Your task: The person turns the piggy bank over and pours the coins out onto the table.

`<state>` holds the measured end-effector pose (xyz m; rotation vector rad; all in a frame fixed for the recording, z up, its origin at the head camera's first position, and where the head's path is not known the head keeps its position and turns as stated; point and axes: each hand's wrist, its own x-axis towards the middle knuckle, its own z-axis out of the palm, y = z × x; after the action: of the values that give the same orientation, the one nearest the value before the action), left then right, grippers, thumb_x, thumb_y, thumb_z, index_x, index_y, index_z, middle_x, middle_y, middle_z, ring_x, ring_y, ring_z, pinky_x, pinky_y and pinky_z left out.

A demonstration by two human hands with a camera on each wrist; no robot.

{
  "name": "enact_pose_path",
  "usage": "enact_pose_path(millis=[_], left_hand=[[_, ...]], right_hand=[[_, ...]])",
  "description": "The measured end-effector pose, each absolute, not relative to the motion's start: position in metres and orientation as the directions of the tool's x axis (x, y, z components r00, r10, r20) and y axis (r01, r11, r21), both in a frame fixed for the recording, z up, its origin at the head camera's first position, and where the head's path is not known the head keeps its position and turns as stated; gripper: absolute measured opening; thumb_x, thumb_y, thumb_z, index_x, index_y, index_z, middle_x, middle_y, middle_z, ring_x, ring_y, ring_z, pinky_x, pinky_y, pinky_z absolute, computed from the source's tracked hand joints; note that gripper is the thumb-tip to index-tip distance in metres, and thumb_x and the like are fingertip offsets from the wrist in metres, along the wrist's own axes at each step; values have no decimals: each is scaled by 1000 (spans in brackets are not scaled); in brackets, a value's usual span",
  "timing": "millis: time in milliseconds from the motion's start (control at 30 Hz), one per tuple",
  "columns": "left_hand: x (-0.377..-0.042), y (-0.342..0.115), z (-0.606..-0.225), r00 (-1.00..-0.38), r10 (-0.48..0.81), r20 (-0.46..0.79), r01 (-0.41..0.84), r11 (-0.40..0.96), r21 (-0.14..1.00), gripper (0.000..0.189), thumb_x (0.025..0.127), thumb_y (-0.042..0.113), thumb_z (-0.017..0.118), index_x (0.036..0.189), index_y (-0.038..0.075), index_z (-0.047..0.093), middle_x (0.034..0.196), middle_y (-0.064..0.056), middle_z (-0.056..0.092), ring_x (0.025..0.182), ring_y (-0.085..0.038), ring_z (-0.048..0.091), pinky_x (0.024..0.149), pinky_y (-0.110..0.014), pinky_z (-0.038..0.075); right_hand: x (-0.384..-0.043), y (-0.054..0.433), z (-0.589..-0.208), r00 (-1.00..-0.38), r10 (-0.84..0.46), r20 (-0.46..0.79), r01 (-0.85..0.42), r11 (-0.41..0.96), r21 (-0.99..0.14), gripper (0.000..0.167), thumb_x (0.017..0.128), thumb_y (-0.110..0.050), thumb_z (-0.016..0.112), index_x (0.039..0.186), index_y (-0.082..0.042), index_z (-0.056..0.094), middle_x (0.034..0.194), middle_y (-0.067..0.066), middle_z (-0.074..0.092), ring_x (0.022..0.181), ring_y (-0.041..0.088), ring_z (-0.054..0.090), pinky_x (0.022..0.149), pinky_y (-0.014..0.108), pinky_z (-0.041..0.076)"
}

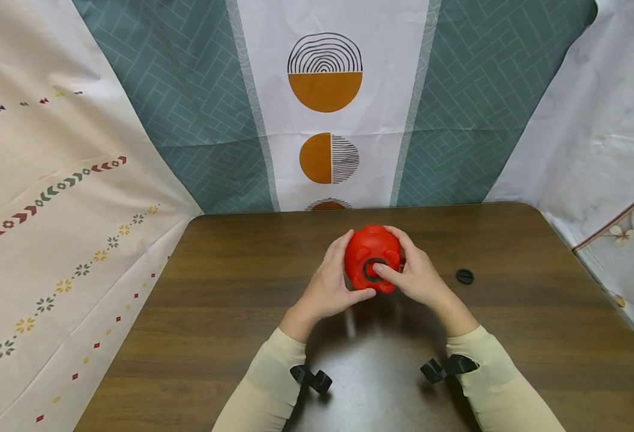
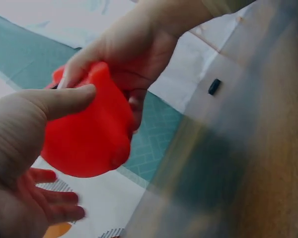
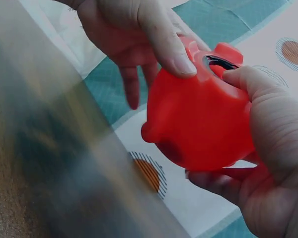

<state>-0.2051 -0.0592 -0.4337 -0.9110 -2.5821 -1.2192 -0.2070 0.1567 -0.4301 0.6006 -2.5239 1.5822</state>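
Both hands hold up a red plastic piggy bank (image 1: 361,247) above the table, its underside with stubby feet turned toward me in the head view. My left hand (image 1: 325,285) cups its left side, thumb below and fingers up along the edge. My right hand (image 1: 418,275) grips the right side, with the thumb tip at the round black-rimmed opening (image 3: 219,64) in the underside. The fingers behind the bank are partly hidden. A round black stopper (image 1: 465,276) with a slot lies on the table, to the right of my right hand.
The brown wooden table (image 1: 198,336) spreads under both arms. Behind it hangs a green and white patterned cloth (image 1: 187,102), with pale printed cloths on the left and right. Each wrist carries a small black camera mount (image 1: 311,379).
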Motion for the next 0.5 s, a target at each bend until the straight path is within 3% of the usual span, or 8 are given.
enact_pose_path(millis=[133,267,500], left_hand=[[-202,-63,-427,-843,450,295,497,441,747,108,75,42,80,155,24,10,149,6,32,117,-15,49,86,-35,53],[-201,-66,-422,-855,446,263,447,380,810,103,77,45,77,154,28,11,146,8,36,104,-17,54,74,-28,55],[-200,-68,-416,-866,431,254,417,340,843,95,81,44,73,153,32,12,148,7,34,100,-21,58,78,-37,56]], right_hand=[[-207,156,-429,-912,-249,326,-402,380,-833,76,83,-27,77,145,-26,32,124,6,55,99,26,61,73,37,57],[-206,155,-427,-906,-257,335,-412,362,-836,79,81,-27,78,145,-27,32,129,5,52,102,28,61,73,38,58],[-197,149,-416,-908,-268,322,-408,394,-824,84,79,-15,80,147,-20,31,133,9,49,106,32,58,75,41,57]])
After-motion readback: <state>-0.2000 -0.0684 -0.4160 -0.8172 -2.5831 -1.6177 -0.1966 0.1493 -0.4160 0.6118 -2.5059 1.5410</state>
